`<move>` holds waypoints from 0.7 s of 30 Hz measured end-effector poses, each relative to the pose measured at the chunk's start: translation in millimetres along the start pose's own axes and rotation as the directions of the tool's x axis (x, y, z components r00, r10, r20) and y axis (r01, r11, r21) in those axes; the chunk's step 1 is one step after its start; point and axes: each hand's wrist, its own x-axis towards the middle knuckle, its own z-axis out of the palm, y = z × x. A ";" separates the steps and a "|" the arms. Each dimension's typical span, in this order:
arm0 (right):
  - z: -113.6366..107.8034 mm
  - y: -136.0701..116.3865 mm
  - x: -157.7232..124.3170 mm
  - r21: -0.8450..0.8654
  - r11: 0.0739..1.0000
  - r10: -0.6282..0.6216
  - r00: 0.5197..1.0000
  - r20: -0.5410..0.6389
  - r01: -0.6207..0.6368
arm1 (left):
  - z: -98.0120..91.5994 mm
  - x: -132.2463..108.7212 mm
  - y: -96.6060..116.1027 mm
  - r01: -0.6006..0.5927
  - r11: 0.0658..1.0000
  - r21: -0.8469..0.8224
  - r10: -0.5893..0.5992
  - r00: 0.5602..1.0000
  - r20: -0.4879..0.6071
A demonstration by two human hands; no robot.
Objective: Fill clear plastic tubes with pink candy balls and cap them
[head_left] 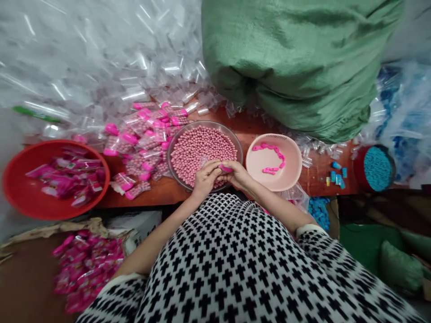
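Over the near edge of a metal bowl (239, 146) full of pink beads (202, 146), my two hands meet. My left hand (206, 180) is closed, with a bit of a small clear plastic bottle (204, 160) showing at its fingers; most of it is hidden. Between thumb and fingers, my right hand (238, 175) pinches a bright pink cap (225, 168) against the left fingertips. To the right, a pale pink basin (292, 172) holds several linked-looking pink caps (280, 157). Left of the bowl lies a pile of bead-filled bottles with pink caps (148, 130).
A red basin (13, 179) with pink packets stands at left, above a box of more packets (90, 264). Clear empty bottles (101, 54) heap up behind. A green sack (296, 63) bulges over the table (168, 193). Blue beads (377, 168) fill a container at right.
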 end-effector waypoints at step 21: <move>11.4 -114.4 197.2 -0.991 0.053 -0.470 0.879 0.080 0.119 | -169.7 73.3 3.8 -0.005 0.912 0.410 0.289 0.717 -0.634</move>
